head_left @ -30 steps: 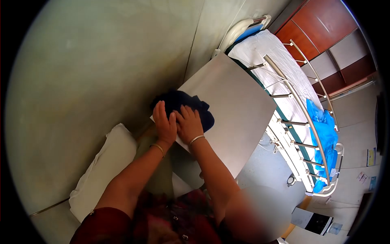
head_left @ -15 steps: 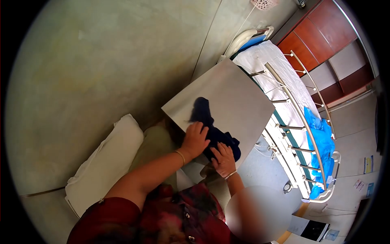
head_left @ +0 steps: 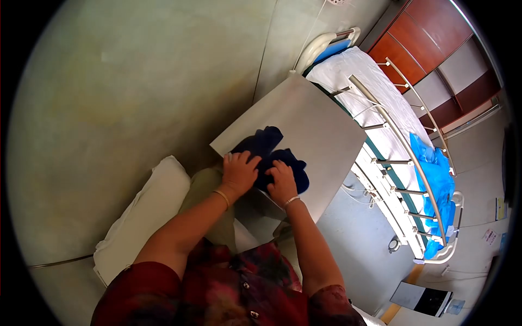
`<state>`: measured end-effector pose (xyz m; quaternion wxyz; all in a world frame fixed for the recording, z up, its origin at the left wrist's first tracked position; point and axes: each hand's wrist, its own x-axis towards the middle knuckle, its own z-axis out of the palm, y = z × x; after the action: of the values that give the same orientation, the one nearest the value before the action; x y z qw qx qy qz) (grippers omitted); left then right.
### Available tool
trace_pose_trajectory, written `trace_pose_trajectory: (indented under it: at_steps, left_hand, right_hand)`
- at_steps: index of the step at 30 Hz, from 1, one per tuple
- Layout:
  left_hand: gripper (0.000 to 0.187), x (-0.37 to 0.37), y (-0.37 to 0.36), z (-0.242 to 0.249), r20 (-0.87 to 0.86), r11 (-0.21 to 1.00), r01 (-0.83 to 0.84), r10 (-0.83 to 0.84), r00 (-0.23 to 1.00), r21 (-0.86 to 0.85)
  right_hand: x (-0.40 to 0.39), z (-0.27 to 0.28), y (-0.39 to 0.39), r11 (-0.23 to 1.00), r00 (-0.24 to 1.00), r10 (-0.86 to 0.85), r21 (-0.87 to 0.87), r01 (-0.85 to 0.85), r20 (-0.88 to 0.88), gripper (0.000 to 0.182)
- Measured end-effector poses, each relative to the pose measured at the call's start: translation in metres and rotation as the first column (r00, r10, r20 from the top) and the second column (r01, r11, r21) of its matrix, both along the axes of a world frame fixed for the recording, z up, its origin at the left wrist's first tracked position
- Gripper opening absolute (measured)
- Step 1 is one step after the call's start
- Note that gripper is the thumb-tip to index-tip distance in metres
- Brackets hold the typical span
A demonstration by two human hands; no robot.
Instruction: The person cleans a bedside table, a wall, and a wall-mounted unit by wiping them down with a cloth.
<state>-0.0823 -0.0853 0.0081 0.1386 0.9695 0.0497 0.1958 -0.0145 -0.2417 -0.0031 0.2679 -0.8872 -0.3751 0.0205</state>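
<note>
A dark navy cloth (head_left: pixel 265 140) lies bunched on the grey tabletop (head_left: pixel 321 117), close to its near edge. Two lobes of it stick out beyond my hands, with a pale gap of tabletop between them. My left hand (head_left: pixel 240 173) grips the left part, its bent fingers pressed into the fabric. Just to the right, my right hand (head_left: pixel 282 183) has its fingers curled on the cloth's right part (head_left: pixel 299 173). Folds under both palms are hidden.
A hospital bed with a white sheet (head_left: pixel 359 76) and metal side rail (head_left: pixel 405 142) stands beyond the table. Blue plastic (head_left: pixel 432 168) lies toward its far end. A white cushion (head_left: pixel 144 209) is at my left, against the grey wall (head_left: pixel 136 98).
Both hands have shifted left with the cloth. Its upper part has swung left and spread wider, and my right hand's fingers have curled in more.
</note>
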Motion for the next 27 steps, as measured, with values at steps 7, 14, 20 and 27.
trace_pose_trajectory:
  at_steps: [7, 14, 20, 27]
  left_hand:
    - [0.041, -0.007, 0.007, 0.0, -0.034, 0.986, -0.025, 0.019, 0.999, -0.162]
    - [0.066, 0.044, -0.064, 0.008, -0.28, 1.0, -0.019, 0.017, 0.96, -0.003]
    - [0.057, 0.139, -0.052, -0.009, -0.128, 0.994, -0.035, 0.048, 0.991, 0.101]
    - [0.047, 0.279, -0.02, -0.033, -0.015, 0.988, -0.105, 0.107, 0.994, 0.111]
  right_hand:
    - [0.024, 0.003, -0.051, 0.944, 0.908, -0.324, 0.149, 0.293, 0.265, 0.037]
    - [0.044, -0.02, -0.123, 0.852, 0.829, -0.496, -0.039, 0.522, 0.257, 0.044]
    - [0.044, -0.012, -0.122, 0.859, 0.848, -0.507, 0.0, 0.513, 0.156, 0.044]
    - [0.047, -0.005, -0.119, 0.844, 0.843, -0.526, -0.054, 0.534, 0.113, 0.044]
